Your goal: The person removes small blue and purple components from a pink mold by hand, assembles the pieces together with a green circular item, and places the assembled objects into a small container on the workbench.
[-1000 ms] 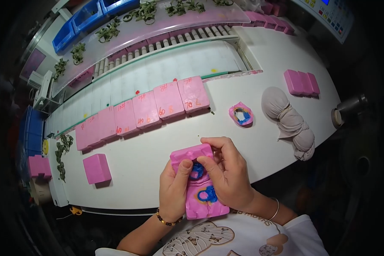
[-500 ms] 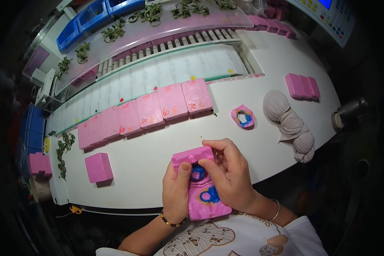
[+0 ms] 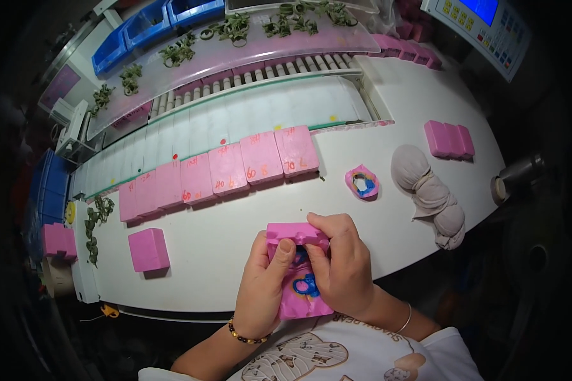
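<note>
Head view: soft-looking pink mould (image 3: 299, 308)

The left hand (image 3: 258, 284) and right hand (image 3: 345, 272) clasp its sides firmly, above the table (image 3: 203, 273)'s near edge. It seems light, rubbery; the blue insert (image 3: 306, 287) looks fragile, so outer edges suit gripping.

- We look from one fisheye camera worn on the head.
- We face down across the counter (image 3: 203, 267), its far side toward twelve o'clock.
- Close below us are the left hand (image 3: 258, 289) at six o'clock, right hand (image 3: 346, 273) at five.
</note>
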The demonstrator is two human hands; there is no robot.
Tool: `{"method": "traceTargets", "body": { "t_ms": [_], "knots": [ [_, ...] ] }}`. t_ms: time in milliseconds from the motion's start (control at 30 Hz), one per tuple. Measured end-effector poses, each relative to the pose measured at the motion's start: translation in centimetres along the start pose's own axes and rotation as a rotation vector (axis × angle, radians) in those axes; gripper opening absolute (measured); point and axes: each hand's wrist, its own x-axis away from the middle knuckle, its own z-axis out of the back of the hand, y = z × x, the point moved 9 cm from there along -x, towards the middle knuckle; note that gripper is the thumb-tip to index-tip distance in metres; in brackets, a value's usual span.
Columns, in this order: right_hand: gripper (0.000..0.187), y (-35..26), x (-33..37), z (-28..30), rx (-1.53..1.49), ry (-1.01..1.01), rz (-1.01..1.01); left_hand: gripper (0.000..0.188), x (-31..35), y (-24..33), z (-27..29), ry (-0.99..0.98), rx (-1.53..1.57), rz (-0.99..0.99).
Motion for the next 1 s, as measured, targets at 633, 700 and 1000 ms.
{"method": "traceTargets", "body": {
  "t_ms": [633,700,1000],
  "knots": [
    [0.034,1.4,-3.0,0.9,-0.209,-0.038,-0.058,0.109,1.7,2.2,-2.7,-0.218,-0.991,-0.577],
    [0.038,1.4,-2.8,0.7,-0.173,-0.055,-0.072,0.104,1.8,3.0,-2.2,-0.118,-0.928,-0.634],
    [0.043,4.0,-3.5,5.0,0.057,0.081,-0.081,0.114,0.4,4.1,-0.5,-0.064,-0.484,-0.428]
  ]
}}
